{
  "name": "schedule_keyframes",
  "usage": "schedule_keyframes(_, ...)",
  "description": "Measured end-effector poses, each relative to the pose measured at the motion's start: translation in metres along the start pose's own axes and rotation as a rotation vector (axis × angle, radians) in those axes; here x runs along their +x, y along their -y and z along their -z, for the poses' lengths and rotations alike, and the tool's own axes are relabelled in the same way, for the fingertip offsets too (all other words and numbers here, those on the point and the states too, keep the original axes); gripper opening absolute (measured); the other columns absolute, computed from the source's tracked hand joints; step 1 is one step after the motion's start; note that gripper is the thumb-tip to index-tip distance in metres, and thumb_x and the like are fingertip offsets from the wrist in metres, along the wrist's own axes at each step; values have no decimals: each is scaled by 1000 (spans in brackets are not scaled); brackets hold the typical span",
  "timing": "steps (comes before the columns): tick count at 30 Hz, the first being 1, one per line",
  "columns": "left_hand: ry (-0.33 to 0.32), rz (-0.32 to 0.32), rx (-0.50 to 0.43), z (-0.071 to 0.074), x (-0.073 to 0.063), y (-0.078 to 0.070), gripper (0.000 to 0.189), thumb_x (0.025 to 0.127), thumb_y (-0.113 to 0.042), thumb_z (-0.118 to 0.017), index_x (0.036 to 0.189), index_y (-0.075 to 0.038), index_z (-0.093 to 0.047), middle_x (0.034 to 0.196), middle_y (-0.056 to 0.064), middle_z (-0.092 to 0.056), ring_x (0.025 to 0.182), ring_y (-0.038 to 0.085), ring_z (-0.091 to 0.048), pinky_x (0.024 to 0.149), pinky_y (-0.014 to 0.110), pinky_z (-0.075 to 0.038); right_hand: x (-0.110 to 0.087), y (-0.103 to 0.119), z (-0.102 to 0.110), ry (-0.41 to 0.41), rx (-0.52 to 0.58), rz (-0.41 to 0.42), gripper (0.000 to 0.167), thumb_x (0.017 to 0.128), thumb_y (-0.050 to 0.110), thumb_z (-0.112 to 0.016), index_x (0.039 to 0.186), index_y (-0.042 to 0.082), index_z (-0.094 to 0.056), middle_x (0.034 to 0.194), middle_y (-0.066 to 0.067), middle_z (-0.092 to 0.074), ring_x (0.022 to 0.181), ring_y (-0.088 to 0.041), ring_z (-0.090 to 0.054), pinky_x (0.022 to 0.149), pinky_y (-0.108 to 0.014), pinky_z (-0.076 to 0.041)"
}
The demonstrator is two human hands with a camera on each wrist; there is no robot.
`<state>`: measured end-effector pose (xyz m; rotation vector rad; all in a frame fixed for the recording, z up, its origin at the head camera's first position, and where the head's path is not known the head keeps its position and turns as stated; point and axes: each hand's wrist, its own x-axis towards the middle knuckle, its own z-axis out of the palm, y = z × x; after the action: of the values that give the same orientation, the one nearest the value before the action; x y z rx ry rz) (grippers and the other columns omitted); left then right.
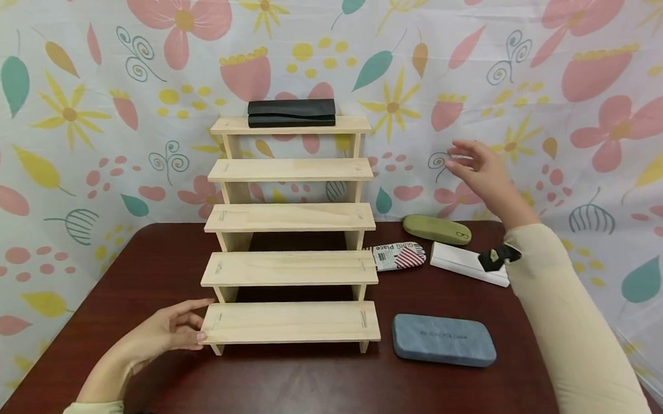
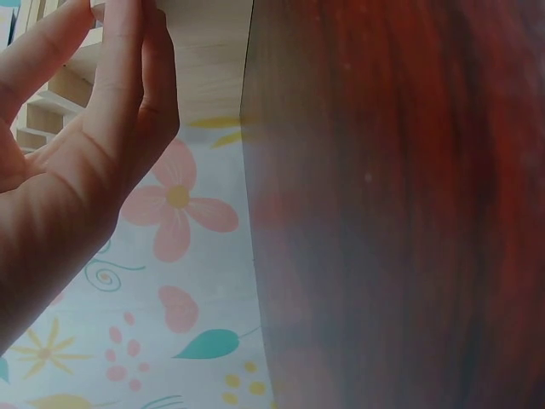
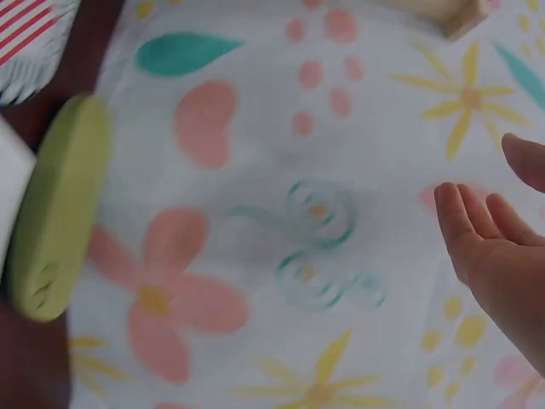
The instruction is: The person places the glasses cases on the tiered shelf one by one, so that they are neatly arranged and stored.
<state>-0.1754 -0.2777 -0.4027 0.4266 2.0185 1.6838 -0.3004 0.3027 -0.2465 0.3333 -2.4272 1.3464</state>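
Observation:
A pale wooden stepped rack (image 1: pixel 291 269) with several tiers stands on the table. My left hand (image 1: pixel 170 329) holds the left end of its lowest step, thumb near the front corner and index finger toward the back corner. In the left wrist view that hand (image 2: pixel 111 111) partly covers the rack. A black folding glasses case (image 1: pixel 291 113) lies on the top tier. My right hand (image 1: pixel 478 169) is raised in the air right of the rack, fingers loosely bent and nothing in them; the right wrist view shows this hand (image 3: pixel 502 230) before the curtain.
Right of the rack lie a blue glasses case (image 1: pixel 444 340), a green glasses case (image 1: pixel 437 229), a white case (image 1: pixel 466 263) and a printed pouch (image 1: pixel 401 257) with a striped heart. The dark red table (image 1: pixel 281 388) meets a flowered curtain (image 1: pixel 326 42) behind.

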Motion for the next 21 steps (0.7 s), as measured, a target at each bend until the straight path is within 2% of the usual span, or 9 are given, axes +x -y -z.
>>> schedule_keyframes(4, 1, 4, -4, 0, 0, -1, 74, 91, -3, -64, 146, 13, -17, 103, 14, -55, 93, 20, -63, 82, 34, -56, -20, -29, 15, 19, 45, -20, 59, 96, 18, -61, 146, 2, -36, 120, 12, -56, 107, 2, -53, 84, -10, -43)
schedule_keyframes(6, 2, 3, -3, 0, 0, -1, 74, 91, -2, -64, 146, 13, -17, 103, 14, -55, 93, 20, -63, 82, 35, -56, -29, -42, 21, 25, 46, -31, 59, 96, 17, -60, 147, 2, -34, 117, 17, -54, 105, 5, -52, 83, -9, -42)
schedule_keyframes(12, -4, 2, 2, 0, 0, 0, 74, 90, -2, -64, 146, 13, -18, 102, 14, -55, 91, 20, -63, 82, 35, -56, -57, -82, 42, 50, 31, -115, 62, 97, 19, -58, 151, 7, -29, 120, 20, -51, 106, 10, -49, 84, -8, -39)
schedule_keyframes(16, -2, -9, 3, 0, 0, 1, 73, 90, -1, -64, 146, 13, -19, 102, 14, -55, 91, 19, -63, 82, 35, -56, -73, -109, 53, 44, 45, -156, 64, 97, 16, -58, 152, 6, -27, 115, 25, -52, 101, 14, -51, 83, -7, -39)
schedule_keyframes(21, 3, -5, 7, 0, 0, 1, 73, 90, -2, -64, 146, 13, -19, 102, 14, -56, 91, 20, -63, 82, 35, -56, -96, -141, 64, 68, -28, -224, 67, 97, 25, -59, 153, 8, -24, 115, 29, -51, 98, 19, -50, 78, -4, -37)
